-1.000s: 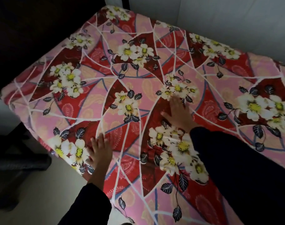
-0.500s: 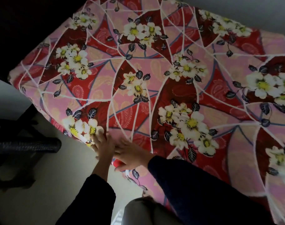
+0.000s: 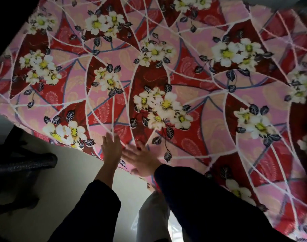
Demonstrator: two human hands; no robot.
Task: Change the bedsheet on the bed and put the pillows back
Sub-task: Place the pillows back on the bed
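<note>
A pale floor (image 3: pixel 67 186) is lying in dim light and is looking brightest just right of a dark piece of furniture (image 3: pixel 23 165) with a woven-looking bar. Far up and right of this furniture, a strip of grey wall (image 3: pixel 292 2) is showing. Above the furniture, black shadow is filling the corner.

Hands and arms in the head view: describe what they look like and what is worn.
Both hands are bare, no gloves: the left hand and the right hand. Each arm wears a long, plain, very dark sleeve. The left sleeve stops partway up the forearm; the right sleeve reaches the wrist.
</note>
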